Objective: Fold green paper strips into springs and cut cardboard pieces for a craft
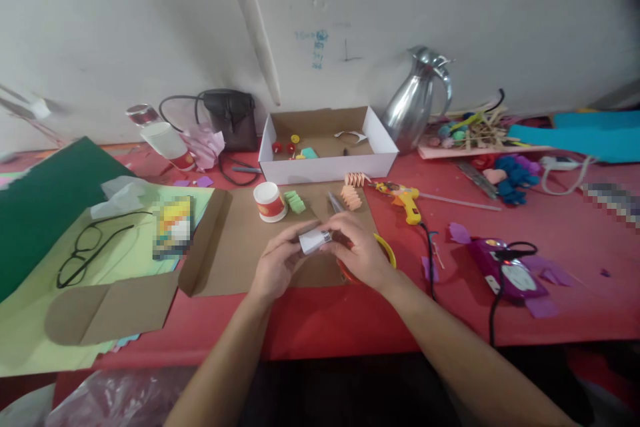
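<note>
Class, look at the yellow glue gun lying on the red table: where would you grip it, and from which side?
Probably by the yellow handle, coming from the near right. The glue gun lies flat, nozzle pointing left toward the box, cord trailing toward the viewer.

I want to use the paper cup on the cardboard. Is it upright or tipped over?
Upright. The paper cup stands on its base on the cardboard sheet, its round white rim facing up, beside a green folded paper piece.

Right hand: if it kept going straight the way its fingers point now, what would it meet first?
The right hand points left toward the left hand. It already touches the small white roll between them; past that, the left hand's fingers. Depth looks shared, though one view cannot confirm it.
</note>
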The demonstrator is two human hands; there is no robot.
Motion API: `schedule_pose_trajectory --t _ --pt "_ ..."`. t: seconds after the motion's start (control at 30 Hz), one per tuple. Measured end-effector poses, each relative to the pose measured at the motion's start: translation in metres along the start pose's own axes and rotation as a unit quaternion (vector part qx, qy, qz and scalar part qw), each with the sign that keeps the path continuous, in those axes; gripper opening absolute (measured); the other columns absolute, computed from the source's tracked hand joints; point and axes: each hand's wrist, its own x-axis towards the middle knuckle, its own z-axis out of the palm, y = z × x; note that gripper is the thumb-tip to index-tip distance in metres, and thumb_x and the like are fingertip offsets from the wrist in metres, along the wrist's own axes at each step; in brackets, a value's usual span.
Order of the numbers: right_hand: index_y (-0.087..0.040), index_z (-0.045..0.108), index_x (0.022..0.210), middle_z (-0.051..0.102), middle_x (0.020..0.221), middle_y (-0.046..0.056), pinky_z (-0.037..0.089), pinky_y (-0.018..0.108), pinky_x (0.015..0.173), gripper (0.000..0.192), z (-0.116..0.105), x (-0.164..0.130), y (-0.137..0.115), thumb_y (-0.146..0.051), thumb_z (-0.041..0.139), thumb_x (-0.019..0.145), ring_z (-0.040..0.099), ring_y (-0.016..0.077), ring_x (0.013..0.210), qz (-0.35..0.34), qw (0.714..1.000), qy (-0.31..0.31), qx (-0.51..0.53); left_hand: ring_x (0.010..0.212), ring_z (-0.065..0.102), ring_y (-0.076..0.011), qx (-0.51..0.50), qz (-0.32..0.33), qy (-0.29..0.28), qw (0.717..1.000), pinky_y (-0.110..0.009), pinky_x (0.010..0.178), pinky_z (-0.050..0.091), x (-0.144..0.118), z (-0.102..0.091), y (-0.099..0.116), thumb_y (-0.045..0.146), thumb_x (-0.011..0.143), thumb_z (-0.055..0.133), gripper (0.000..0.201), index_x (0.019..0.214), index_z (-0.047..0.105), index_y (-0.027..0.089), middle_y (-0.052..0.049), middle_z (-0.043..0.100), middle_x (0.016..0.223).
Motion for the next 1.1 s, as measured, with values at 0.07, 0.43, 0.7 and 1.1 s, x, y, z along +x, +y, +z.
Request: schedule_pose_trajectory --t 0.07,0.43,0.7,1.1 --pt "-0.026 0.061 0.108 0.06 0.106 0.005 0.049 0.033 0.082 0.021 0.0 0.0 -0.001 -0.028 0.065 0.087 0.058 0.0189 0.096 0.0 1.0 0.012 0.003 0.11 0.06 -0.0303 -0.027 0.007 -0.028 0.999 -0.041 0.091 0.049 -0.002 0.0 0.002 0.023 0.08 0.055 0.039 0.116 0.068 0.014 -0.014 0.067 0.119" --pt "-0.026 0.061 0.101 0.064 0.099 0.004 0.049 0.033 0.08 0.016 0.005 -0.002 -0.007 -0.033 0.065 0.087 0.06 0.0192 0.092 0.009 0.999 0.035 -0.006 0.096 0.062 -0.0202 0.108 0.062 0.005 0.992 -0.031 0.085 0.049 -0.004 0.007 -0.003 0.026 0.079 0.07 0.033 0.112 0.068 0.023 -0.006 0.069 0.109" --pt "-0.024 0.055 0.101 0.061 0.094 0.003 0.046 0.027 0.063 0.03 0.011 -0.003 -0.015 -0.035 0.072 0.08 0.055 0.0126 0.067 0.074 0.994 0.037 0.066 0.085 0.06 -0.0148 -0.029 0.008 -0.003 1.0 -0.025 0.076 0.048 -0.004 0.013 0.001 0.032 0.085 0.064 0.025 0.106 0.068 0.021 -0.005 0.067 0.097" --pt "-0.025 0.072 0.104 0.068 0.095 0.004 0.049 0.028 0.065 0.021 -0.003 0.002 -0.017 -0.03 0.061 0.087 0.061 0.0157 0.078 0.092 0.992 0.037 0.075 0.078 0.059 -0.0137 -0.104 -0.055 -0.009 0.993 -0.025 0.072 0.048 0.003 0.008 0.001 0.033 0.084 0.065 0.019 0.097 0.068 0.02 -0.004 0.065 0.092"
